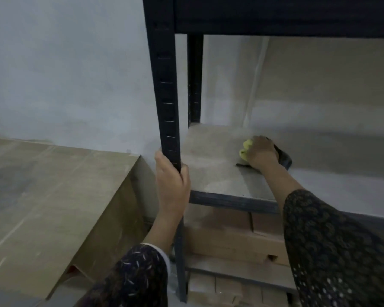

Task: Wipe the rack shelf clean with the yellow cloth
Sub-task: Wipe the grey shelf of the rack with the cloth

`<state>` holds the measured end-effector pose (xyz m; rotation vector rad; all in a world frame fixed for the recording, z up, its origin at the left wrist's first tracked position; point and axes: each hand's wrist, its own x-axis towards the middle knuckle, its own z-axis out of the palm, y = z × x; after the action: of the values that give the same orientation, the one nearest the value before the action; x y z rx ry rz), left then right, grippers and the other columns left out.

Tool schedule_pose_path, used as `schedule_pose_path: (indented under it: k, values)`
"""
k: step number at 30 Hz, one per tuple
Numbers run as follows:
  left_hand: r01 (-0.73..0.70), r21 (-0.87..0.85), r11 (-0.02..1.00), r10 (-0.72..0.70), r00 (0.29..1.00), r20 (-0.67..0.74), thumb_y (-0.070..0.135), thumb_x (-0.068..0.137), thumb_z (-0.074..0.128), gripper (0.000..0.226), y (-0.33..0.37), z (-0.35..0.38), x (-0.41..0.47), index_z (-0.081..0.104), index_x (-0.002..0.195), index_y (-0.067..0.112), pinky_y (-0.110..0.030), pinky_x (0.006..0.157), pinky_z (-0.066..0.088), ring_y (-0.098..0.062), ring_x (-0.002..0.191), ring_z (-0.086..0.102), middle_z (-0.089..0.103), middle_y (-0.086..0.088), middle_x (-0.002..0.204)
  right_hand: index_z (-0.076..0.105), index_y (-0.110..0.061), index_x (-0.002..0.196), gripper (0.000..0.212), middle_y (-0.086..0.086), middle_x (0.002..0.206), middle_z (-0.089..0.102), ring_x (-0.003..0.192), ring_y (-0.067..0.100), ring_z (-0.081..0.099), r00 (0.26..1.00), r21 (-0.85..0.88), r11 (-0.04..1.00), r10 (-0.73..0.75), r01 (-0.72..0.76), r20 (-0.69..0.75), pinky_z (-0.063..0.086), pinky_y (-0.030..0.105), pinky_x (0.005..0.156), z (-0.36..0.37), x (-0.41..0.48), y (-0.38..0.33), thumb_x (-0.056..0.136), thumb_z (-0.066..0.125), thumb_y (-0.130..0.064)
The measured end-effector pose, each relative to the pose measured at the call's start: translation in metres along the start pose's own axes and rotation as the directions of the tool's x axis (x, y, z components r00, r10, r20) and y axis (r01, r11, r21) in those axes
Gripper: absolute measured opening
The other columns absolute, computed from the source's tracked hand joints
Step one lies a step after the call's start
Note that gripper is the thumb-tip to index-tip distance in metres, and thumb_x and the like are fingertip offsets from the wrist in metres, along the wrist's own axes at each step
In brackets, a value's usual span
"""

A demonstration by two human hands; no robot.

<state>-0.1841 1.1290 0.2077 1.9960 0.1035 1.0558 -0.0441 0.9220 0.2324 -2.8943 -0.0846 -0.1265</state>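
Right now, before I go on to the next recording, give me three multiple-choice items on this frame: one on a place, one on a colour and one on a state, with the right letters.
1. Where is the yellow cloth?
A. On the floor
B. On the rack shelf, in the right hand
C. Draped over the top of the rack

2. What colour is the front post of the rack?
A. White
B. Red
C. Black

3. What is the left hand doing?
A. Gripping the front post
B. Hanging free
C. Holding a box

Answers:
1 B: the cloth shows at the fingers of the hand that rests on the shelf board.
2 C: the post is plainly black.
3 A: its fingers curl round the post.
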Motion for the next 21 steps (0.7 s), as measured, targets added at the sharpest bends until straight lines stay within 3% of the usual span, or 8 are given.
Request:
schedule_pose_path:
  k: [2, 3, 5, 8, 13, 16, 18, 21]
  values:
    - [0.008, 0.007, 1.0, -0.008, 1.0, -0.012, 0.022, 0.089, 0.046, 0.047, 0.0, 0.001, 0.001, 0.035, 0.128, -0.002, -0.029, 0.07, 0.052, -0.026, 0.087, 0.058, 0.054, -0.016, 0.104, 0.052, -0.011, 0.078, 0.018, 0.021, 0.096, 0.058, 0.099, 0.039, 0.058, 0.994, 0.05, 0.994, -0.095, 0.093, 0.044, 0.039, 0.032, 0.069, -0.001, 0.009, -0.015, 0.083, 0.054, -0.028]
    - [0.005, 0.012, 1.0, -0.005, 1.0, -0.015, 0.024, 0.089, 0.045, 0.048, 0.0, 0.002, 0.001, 0.035, 0.128, -0.003, -0.031, 0.069, 0.053, -0.027, 0.087, 0.059, 0.054, -0.016, 0.105, 0.057, -0.009, 0.082, 0.013, 0.021, 0.1, 0.06, 0.099, 0.038, 0.059, 0.987, 0.106, 0.984, -0.148, 0.141, 0.06, 0.039, 0.031, 0.069, -0.006, 0.001, -0.026, 0.084, 0.055, -0.022]
    - [-0.006, 0.012, 1.0, 0.006, 1.0, -0.022, 0.025, 0.088, 0.043, 0.05, -0.001, 0.003, 0.002, 0.034, 0.128, -0.004, -0.032, 0.067, 0.053, -0.026, 0.085, 0.059, 0.054, -0.016, 0.104, 0.065, -0.005, 0.11, 0.025, 0.016, 0.118, 0.062, 0.107, 0.034, 0.057, 0.961, 0.23, 0.948, -0.251, 0.22, 0.115, 0.039, 0.029, 0.078, -0.016, -0.018, -0.046, 0.089, 0.055, -0.011]
    - [-0.006, 0.018, 1.0, 0.007, 1.0, -0.02, 0.019, 0.087, 0.044, 0.05, -0.001, 0.003, 0.003, 0.033, 0.128, -0.007, -0.029, 0.067, 0.048, -0.03, 0.085, 0.058, 0.054, -0.019, 0.103, 0.059, -0.016, 0.128, 0.035, 0.007, 0.133, 0.056, 0.12, 0.027, 0.051, 0.922, 0.319, 0.9, -0.357, 0.297, 0.148, 0.034, 0.025, 0.09, -0.019, -0.046, -0.063, 0.095, 0.05, -0.012]
    - [-0.022, 0.031, 0.999, 0.023, 1.0, -0.006, 0.02, 0.086, 0.042, 0.051, 0.003, 0.0, 0.001, 0.034, 0.127, -0.01, -0.035, 0.067, 0.048, -0.035, 0.086, 0.058, 0.054, -0.024, 0.103, 0.067, -0.031, 0.118, 0.038, -0.004, 0.137, 0.055, 0.126, 0.016, 0.049, 0.826, 0.464, 0.806, -0.512, 0.367, 0.236, 0.036, 0.03, 0.108, -0.018, -0.088, -0.06, 0.092, 0.052, -0.008]
    - [-0.039, 0.02, 0.999, 0.039, 0.999, 0.007, 0.025, 0.087, 0.04, 0.05, 0.005, -0.004, -0.001, 0.033, 0.126, -0.006, -0.029, 0.067, 0.046, -0.033, 0.086, 0.058, 0.054, -0.022, 0.103, 0.073, -0.026, 0.104, 0.039, -0.008, 0.121, 0.062, 0.114, 0.012, 0.056, 0.778, 0.585, 0.743, -0.562, 0.327, 0.279, 0.043, 0.027, 0.1, -0.031, -0.119, -0.058, 0.088, 0.051, 0.002]
    - [-0.043, 0.016, 0.999, 0.043, 0.999, 0.011, 0.025, 0.089, 0.041, 0.046, 0.006, -0.006, -0.001, 0.032, 0.126, 0.0, -0.027, 0.067, 0.047, -0.029, 0.086, 0.058, 0.054, -0.019, 0.104, 0.075, -0.019, 0.101, 0.038, -0.007, 0.115, 0.067, 0.104, 0.005, 0.06, 0.757, 0.651, 0.715, -0.566, 0.255, 0.326, 0.046, 0.018, 0.089, -0.042, -0.133, -0.051, 0.088, 0.048, 0.005]
    - [-0.031, 0.005, 1.0, 0.031, 0.999, 0.024, 0.02, 0.091, 0.046, 0.043, 0.007, -0.007, -0.001, 0.03, 0.127, 0.002, -0.025, 0.066, 0.047, -0.028, 0.085, 0.058, 0.054, -0.018, 0.104, 0.076, -0.018, 0.097, 0.039, -0.009, 0.101, 0.072, 0.083, -0.002, 0.063, 0.812, 0.719, 0.676, -0.505, 0.163, 0.291, 0.046, 0.01, 0.072, -0.058, -0.135, -0.039, 0.091, 0.045, 0.004]
